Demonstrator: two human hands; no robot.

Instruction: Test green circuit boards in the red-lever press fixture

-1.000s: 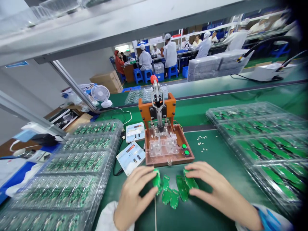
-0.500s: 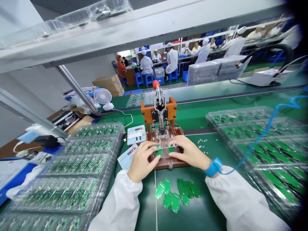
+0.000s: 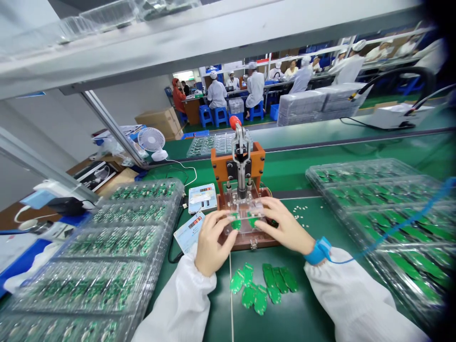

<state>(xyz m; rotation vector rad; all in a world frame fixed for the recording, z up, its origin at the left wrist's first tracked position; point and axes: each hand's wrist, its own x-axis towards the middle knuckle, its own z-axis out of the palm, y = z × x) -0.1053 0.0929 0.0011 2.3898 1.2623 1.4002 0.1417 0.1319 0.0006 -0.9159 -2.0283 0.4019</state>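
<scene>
Left hand (image 3: 213,241) and right hand (image 3: 286,229): fingers half-curled, thumbs apart, at one green board (image 3: 235,223) each in the orange clamp fixture (image 3: 221,167); actual hold cannot be told. Loose boards (image 3: 260,301), nearer side of grip; trays (image 3: 388,245), outward left and right.

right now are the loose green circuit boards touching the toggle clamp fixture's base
Apart: the head view shows green tabletop between the loose circuit boards and the fixture's base.

We have loose boards (image 3: 261,298) before the clamp fixture (image 3: 242,173), a board tray (image 3: 170,213) to our left, another tray (image 3: 348,229) to our right, two display boxes (image 3: 185,239) left of the fixture, a fan (image 3: 151,139) farther back.
</scene>
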